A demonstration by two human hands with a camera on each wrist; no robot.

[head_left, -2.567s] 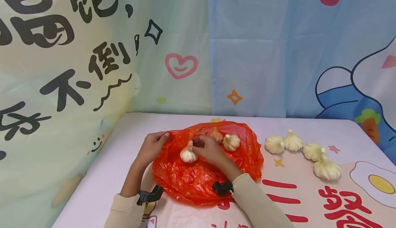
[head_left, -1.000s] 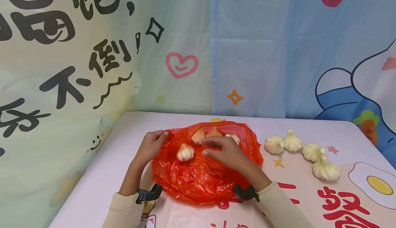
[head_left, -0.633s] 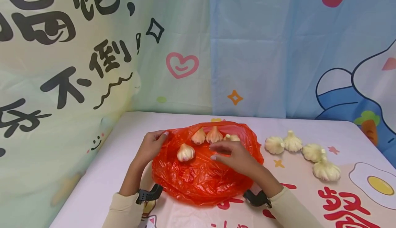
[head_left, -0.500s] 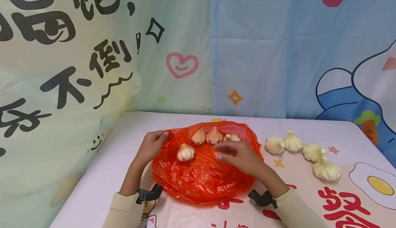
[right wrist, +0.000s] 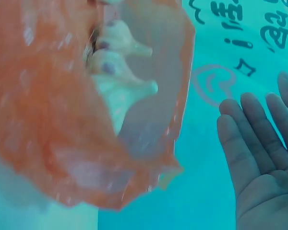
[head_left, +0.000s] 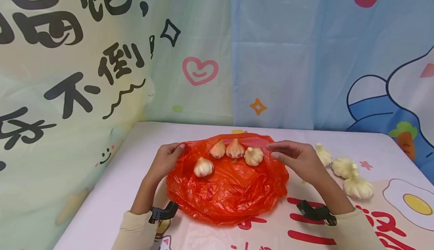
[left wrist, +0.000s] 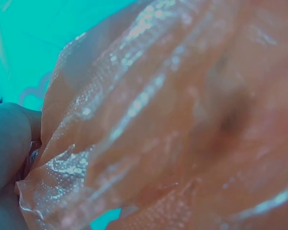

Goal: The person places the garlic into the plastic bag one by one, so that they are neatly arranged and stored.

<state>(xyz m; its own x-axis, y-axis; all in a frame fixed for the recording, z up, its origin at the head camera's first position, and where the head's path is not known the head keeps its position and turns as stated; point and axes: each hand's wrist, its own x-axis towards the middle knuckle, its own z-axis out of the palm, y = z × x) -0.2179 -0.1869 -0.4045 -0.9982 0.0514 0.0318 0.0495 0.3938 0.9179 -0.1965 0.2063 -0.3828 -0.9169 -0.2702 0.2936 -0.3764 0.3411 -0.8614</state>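
Observation:
A crinkled red plastic bag lies on the table, its mouth spread wide. Several garlic bulbs are in it: one garlic bulb lies nearer the front, and beside the far rim are a pinkish garlic bulb, another and a paler garlic bulb. My left hand pinches the bag's left rim between thumb and fingers; the left wrist view is filled by the film of the bag. My right hand is just beyond the bag's right edge, fingers extended and holding nothing, as the right wrist view confirms.
To the right on the printed tablecloth sit more garlic bulbs: one partly behind my right hand, another and a third. A patterned cloth hangs behind the table, and another side covers the left.
My right hand has let go of the garlic bulb inside the bag and moved right, out past the bag's edge. My left hand still holds the rim.

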